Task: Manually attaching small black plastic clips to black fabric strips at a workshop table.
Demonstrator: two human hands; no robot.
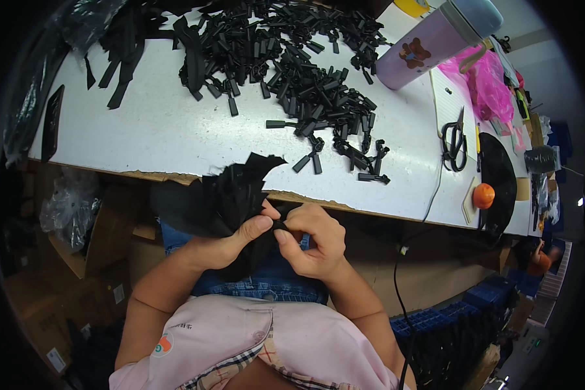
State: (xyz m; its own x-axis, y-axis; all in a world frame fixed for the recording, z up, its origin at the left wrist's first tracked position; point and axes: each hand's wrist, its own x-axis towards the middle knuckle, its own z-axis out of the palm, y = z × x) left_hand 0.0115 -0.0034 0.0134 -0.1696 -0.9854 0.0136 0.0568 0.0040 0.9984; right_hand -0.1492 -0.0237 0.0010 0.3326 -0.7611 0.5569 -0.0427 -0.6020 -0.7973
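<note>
Black fabric (231, 201) sits bunched in the left fingers (260, 224).

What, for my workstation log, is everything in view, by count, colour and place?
Table: one, white, ahead
Small parts: many, black, far middle
Strips: several, black, far left
Flat object: one, black, table's left
Bottle: one, purple, far right
Scissors: one pair, black, right
Round object: one, orange, near scissors
Curved piece: one, black, beside it
Plastic bagging: uncounted, pink, far right
Clear bagging: uncounted, colourless, left
Boxes: several, brown, lower left
Crates: several, blue, lower right
Bundle: one, black, in left hand
Shirt: one, pink, below hands
Jeans: one pair, blue, lap
Left hand: one, bare, holding bundle
Right hand: one, bare, beside it, grip unclear
</note>
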